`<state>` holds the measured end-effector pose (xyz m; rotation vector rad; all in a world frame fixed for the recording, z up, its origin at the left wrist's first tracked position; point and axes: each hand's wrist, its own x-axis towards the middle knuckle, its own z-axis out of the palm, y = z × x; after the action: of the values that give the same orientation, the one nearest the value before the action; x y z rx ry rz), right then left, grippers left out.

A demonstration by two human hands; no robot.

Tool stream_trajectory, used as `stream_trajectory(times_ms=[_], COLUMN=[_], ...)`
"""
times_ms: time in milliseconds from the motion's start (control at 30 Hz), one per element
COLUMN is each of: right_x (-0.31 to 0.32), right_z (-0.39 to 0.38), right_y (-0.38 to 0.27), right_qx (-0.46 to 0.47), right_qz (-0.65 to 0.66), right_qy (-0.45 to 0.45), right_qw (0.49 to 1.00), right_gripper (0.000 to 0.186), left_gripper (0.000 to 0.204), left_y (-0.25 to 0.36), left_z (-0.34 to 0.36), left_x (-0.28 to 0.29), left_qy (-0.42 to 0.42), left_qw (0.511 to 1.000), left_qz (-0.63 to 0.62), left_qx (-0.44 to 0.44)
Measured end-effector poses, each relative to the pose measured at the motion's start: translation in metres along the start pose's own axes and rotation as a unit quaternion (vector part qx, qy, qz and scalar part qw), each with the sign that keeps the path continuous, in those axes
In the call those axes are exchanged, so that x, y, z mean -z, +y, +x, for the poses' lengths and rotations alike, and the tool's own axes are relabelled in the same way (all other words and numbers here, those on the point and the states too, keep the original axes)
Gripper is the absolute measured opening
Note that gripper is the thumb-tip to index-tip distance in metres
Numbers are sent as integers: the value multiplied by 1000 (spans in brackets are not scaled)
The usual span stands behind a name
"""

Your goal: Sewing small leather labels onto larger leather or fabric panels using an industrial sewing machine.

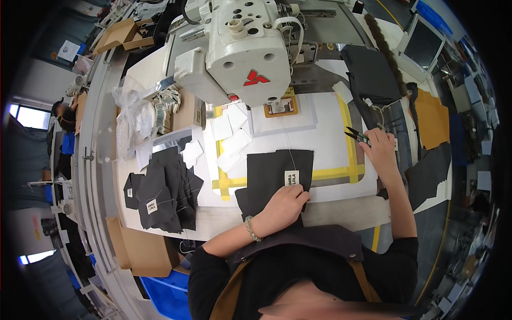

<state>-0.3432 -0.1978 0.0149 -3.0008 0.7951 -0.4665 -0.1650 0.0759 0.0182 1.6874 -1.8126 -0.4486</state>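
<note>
My left hand, with a beaded bracelet at the wrist, has curled fingers gripping a dark fabric piece just below its stitched white label. A thread runs upward from that label toward the machine's plate. At the right, my right hand is closed around small thread snips, their blades pointing up-left, beside the yellow-taped work board. White paper squares lie left of the board's middle. Further left is a pile of dark fabric pieces, some with white labels and loose threads.
A large white sewing machine overhangs the board. A tray of labels and plastic bags sit left. Dark and orange material and a monitor are right. A blue bin is below; another person is at far left.
</note>
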Motion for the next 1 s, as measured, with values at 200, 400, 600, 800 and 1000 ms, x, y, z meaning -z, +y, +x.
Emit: stream_trajectory(times_ms=[200, 400, 600, 800, 1000], right_x=[-13, -15, -6, 1, -8], right_z=[9, 46, 87, 106, 106], right_y=[3, -37, -84, -100, -103], right_qx=[109, 108, 286, 330, 404], right_qz=[-36, 62, 51, -23, -60], right_qy=[36, 19, 1, 52, 106], right_qw=[993, 992, 957, 942, 907], right_gripper=[22, 19, 42, 54, 49], left_gripper=[20, 17, 18, 21, 24], left_y=[7, 16, 22, 24, 24], left_z=[-10, -14, -10, -12, -15], left_x=[11, 19, 24, 31, 32], left_qy=[28, 47, 62, 71, 70], left_qw=[997, 993, 991, 991, 990], left_qz=[-53, -83, -105, -104, -111], left_qx=[40, 69, 60, 53, 49])
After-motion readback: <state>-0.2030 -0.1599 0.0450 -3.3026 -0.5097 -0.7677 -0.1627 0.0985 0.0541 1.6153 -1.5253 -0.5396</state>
